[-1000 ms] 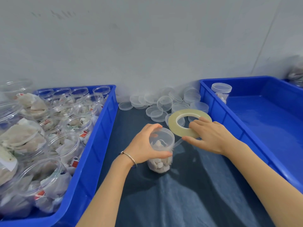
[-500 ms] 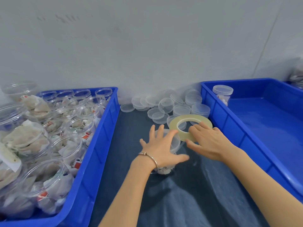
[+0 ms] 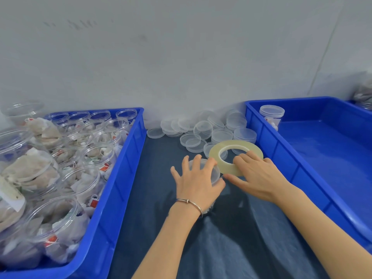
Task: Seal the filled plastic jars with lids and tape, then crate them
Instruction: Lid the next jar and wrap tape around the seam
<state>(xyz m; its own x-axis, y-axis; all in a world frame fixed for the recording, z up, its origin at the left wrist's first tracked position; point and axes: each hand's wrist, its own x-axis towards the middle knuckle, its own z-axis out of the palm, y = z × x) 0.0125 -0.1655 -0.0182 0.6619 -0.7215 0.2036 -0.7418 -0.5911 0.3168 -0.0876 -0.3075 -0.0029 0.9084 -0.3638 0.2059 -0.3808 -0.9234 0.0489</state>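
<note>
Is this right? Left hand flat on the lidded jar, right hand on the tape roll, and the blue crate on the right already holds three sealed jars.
Not quite. The head view shows only one sealed jar, in the far left corner of the right crate, not three. The rest stands: left hand rests flat on the lidded jar, right hand on the tape roll.

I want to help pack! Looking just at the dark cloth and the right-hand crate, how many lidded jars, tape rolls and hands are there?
Lidded jars: 2, the jar on the cloth and the jar in the crate
Tape roll: 1
Hands: 2, the left hand and the right hand
Total: 5
</note>
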